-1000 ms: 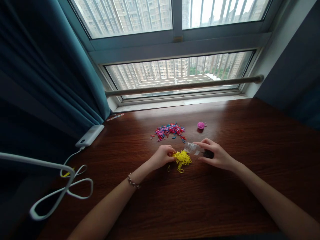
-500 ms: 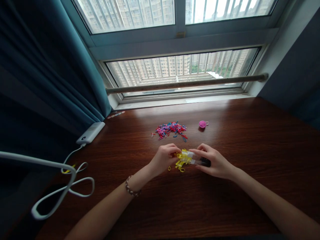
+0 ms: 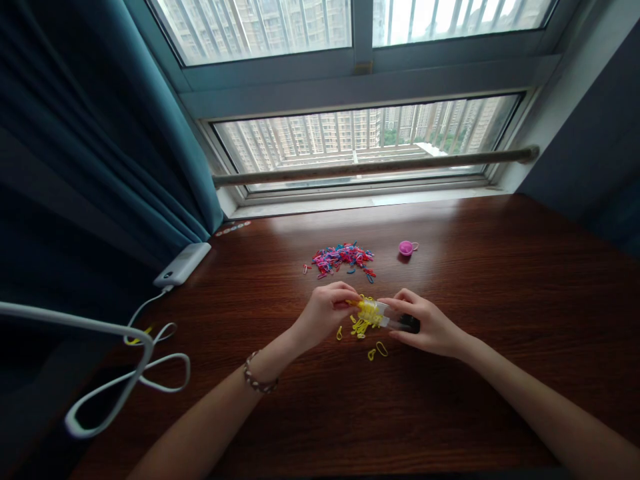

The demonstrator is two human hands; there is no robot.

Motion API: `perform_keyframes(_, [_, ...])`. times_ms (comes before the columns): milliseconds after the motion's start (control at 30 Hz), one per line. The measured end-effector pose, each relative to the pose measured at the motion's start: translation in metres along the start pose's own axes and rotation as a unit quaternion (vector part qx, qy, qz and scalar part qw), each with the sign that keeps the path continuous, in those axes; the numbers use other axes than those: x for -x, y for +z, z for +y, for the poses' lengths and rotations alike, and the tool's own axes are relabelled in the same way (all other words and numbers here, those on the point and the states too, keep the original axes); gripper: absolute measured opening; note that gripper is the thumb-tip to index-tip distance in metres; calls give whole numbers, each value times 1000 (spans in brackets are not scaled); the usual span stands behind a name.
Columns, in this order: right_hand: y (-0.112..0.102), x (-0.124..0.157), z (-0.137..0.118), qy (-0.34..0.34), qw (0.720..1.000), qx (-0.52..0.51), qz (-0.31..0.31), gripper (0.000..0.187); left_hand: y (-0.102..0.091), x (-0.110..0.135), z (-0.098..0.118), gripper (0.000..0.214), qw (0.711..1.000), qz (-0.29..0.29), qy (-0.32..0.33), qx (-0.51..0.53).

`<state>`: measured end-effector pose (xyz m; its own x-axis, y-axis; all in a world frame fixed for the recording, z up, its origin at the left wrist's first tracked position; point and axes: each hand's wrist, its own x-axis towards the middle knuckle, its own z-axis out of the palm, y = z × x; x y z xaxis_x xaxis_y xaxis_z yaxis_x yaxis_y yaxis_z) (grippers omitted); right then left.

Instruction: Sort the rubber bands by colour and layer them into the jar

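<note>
In the middle of the frame, the right hand (image 3: 431,325) has its grip wrapped round a small clear plastic bottle (image 3: 394,320) tipped sideways, the left hand (image 3: 320,315) pinches thin yellow rubber bands (image 3: 360,327) at its mouth, and some look inside already while others lie on the brown wooden desk (image 3: 480,267).

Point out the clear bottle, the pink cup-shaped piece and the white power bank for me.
Clear bottle (image 3: 393,319): head view, on its see-through side wall.
Pink cup-shaped piece (image 3: 406,249): head view, on its rounded bowl.
White power bank (image 3: 184,263): head view, on its upper face.

Sideways clear bottle (image 3: 389,319), yellow bands (image 3: 365,321) at mouth
</note>
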<state>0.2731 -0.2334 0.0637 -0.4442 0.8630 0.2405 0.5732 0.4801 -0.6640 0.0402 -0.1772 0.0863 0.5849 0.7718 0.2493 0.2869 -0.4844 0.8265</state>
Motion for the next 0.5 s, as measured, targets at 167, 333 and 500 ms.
perform_keyframes(167, [3, 1, -2, -3, 1000, -6, -6, 54, 3, 2, 2, 11, 999, 24, -28, -31])
perform_keyframes(333, [4, 2, -4, -14, 1000, -18, -1, 53, 4, 2, 3, 6, 989, 40, 43, -133])
perform_keyframes(500, [3, 0, -5, -8, 1000, -23, 7, 54, 4, 1, 2, 4, 992, 44, 72, -98])
